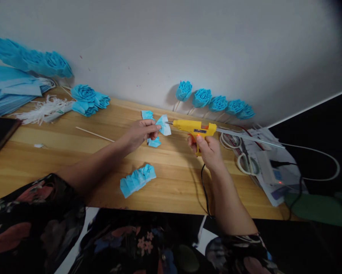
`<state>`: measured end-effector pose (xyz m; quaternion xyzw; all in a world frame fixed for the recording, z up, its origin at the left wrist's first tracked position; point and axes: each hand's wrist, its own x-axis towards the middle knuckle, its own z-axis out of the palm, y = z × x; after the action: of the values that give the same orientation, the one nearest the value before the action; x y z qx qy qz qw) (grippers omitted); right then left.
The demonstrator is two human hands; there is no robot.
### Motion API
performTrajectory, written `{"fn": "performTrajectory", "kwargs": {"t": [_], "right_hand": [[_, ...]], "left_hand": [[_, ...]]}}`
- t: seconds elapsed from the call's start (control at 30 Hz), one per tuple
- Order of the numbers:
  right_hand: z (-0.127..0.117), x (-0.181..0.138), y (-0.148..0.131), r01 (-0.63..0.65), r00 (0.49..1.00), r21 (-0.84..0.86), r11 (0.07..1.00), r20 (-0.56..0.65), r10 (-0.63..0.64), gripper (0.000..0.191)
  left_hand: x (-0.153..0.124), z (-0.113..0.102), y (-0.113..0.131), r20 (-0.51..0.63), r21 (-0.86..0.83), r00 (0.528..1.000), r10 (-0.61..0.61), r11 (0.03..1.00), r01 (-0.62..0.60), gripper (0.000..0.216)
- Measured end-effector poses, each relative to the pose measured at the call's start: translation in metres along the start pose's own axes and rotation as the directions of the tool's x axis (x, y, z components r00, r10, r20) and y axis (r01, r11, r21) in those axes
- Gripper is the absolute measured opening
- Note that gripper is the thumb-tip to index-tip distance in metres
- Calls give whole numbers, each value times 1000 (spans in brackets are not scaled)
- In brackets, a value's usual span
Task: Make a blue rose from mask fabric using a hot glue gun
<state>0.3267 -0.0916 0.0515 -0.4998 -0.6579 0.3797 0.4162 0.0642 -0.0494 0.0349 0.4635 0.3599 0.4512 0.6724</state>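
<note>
My left hand (141,133) pinches a small light-blue paper petal (164,125) above the wooden table (45,160). My right hand (207,150) grips the handle of a yellow glue gun (194,128), whose nozzle touches the petal's right edge. A clear glue stick (245,137) pokes out of the gun's back. Its black cord (204,190) drops over the table's front edge. Two more blue petal pieces (154,142) lie just under my left hand and behind it.
A stack of folded blue petals (137,179) lies near the front edge. Finished blue paper roses on sticks (212,101) lean against the wall; more roses (88,99) and blue paper (13,87) sit at left. A thin wooden stick (94,134), scissors (246,163) and a power strip (269,171) are nearby.
</note>
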Motion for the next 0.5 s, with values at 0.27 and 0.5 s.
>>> {"fn": "performTrajectory", "kwargs": {"t": [0.27, 0.5], "right_hand": [[0, -1, 0, 5, 1000, -45, 999, -10, -5, 67], [-4, 0, 0, 11, 999, 66, 998, -45, -8, 62]], "left_hand": [[1, -2, -2, 11, -8, 1000, 8, 1000, -8, 35], [1, -3, 2, -49, -36, 998, 39, 999, -41, 33]]}}
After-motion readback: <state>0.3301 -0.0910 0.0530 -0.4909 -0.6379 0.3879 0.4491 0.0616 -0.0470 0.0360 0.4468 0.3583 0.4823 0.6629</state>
